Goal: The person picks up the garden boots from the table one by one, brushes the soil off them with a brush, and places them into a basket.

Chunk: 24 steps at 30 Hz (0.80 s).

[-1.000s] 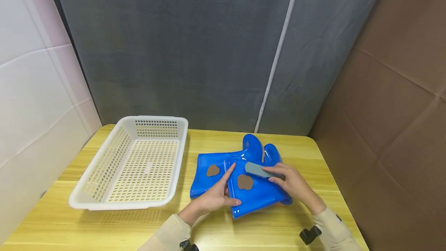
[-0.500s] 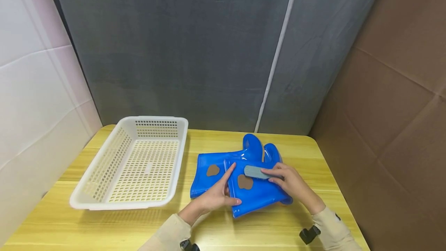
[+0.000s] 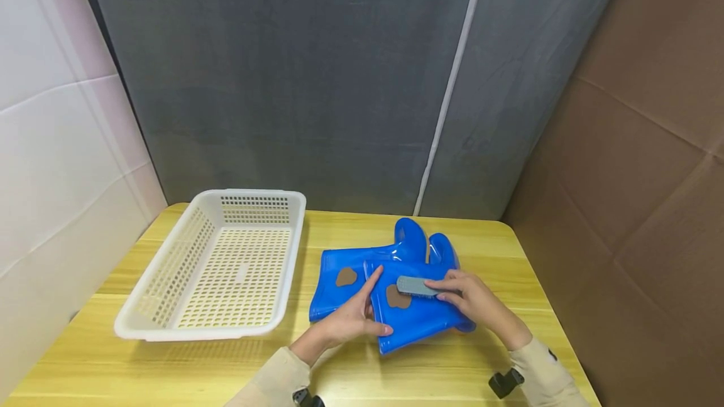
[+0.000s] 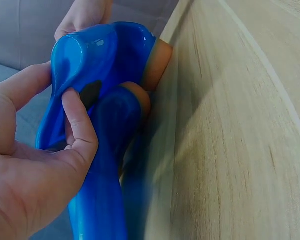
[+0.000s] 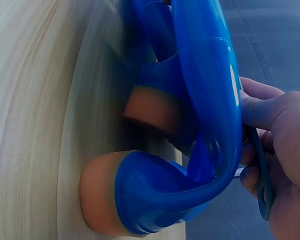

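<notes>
Two blue rain boots lie on their sides, partly overlapping. The upper boot [image 3: 418, 325] bears a brown patch [image 3: 399, 296] on its shaft; the other boot [image 3: 334, 300] beneath carries a similar patch [image 3: 346, 277]. My left hand [image 3: 352, 320] grips the upper boot by the rim of its shaft, and the left wrist view shows its fingers bent at that edge. In my right hand [image 3: 472, 300] is a grey-green scrub brush [image 3: 415, 286], held by the handle. The brush's head covers part of the upper boot's patch. Orange-brown soles [image 5: 102, 192] show in the right wrist view.
A white perforated plastic basket [image 3: 294, 256] stands on the left of the wooden table [image 3: 362, 382]. A grey wall [image 3: 283, 80] rises behind the table, with a white panel [image 3: 68, 143] at left and a brown one [image 3: 639, 206] at right.
The brush head has come down the shaft toward me, from above the brown patch to partly over it. My left hand and both boots stay almost in place.
</notes>
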{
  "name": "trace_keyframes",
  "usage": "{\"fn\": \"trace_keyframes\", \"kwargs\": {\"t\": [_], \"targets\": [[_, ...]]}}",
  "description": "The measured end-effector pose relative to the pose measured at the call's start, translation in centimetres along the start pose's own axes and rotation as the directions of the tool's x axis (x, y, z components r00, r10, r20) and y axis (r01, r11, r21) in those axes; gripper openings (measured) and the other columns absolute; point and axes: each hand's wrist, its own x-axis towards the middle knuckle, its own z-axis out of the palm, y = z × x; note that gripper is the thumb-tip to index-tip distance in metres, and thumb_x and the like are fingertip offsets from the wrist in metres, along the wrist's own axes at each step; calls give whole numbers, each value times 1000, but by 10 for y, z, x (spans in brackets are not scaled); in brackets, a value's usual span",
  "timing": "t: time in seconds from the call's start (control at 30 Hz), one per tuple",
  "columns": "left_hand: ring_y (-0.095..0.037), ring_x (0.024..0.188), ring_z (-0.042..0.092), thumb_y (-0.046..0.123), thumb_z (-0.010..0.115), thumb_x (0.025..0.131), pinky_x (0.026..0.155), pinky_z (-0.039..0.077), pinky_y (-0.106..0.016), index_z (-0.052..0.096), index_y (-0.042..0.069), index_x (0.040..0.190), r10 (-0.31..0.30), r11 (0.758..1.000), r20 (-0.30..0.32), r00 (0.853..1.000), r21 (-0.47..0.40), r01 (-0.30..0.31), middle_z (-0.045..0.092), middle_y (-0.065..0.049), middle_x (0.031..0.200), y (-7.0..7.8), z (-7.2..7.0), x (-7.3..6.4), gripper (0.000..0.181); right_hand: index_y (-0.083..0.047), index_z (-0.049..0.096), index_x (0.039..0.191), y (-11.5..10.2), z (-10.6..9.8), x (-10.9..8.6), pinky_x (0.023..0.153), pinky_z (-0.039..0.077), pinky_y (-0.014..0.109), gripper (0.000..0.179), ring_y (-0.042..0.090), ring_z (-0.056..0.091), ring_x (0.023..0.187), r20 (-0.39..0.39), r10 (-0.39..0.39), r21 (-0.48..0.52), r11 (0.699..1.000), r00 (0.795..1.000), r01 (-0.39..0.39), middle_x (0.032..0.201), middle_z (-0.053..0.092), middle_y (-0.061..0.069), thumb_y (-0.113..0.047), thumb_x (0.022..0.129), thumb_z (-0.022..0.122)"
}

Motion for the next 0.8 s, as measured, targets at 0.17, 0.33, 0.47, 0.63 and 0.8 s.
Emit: {"fn": "trace_keyframes", "kwargs": {"t": [0.17,0.33,0.47,0.63,0.8], "targets": [[-37,123,62,10,76,85,97,56,-43,-8,31,159,0,1000,-1,1000,0,0,17,-23,164,0,0,0,114,-29,67,129,-2,-3,-3,67,42,17,36,5,46,79,35,-2,13,1000,999,1,89,59,-8,-17,95,64],[-38,125,61,7,76,85,97,56,-43,-9,31,159,6,1000,6,1000,-23,-5,17,-23,164,0,0,1,114,-30,67,129,-3,-6,-7,66,44,17,36,4,46,77,64,-9,5,1000,998,9,87,59,-10,-19,95,64],[-36,122,63,6,76,85,96,57,-42,-9,31,159,9,999,7,1000,-34,-9,18,-25,163,0,0,0,115,-35,66,129,-5,-7,-10,67,44,17,37,4,47,78,83,-4,4,1000,997,3,86,57,-12,-20,95,65],[-38,125,60,6,76,85,97,56,-42,-9,31,159,10,999,15,1000,-39,-9,14,-24,165,-1,0,0,115,-34,67,128,-7,-9,-14,66,45,17,37,3,46,78,103,-38,13,999,994,37,84,55,-12,-19,94,65],[-40,129,57,7,76,85,98,55,-44,-8,32,159,4,1000,9,1000,-17,-4,9,-22,166,0,0,1,115,-33,67,128,-6,-11,-17,66,45,17,37,3,46,78,108,-52,29,998,993,49,86,57,-12,-19,95,65]]}}
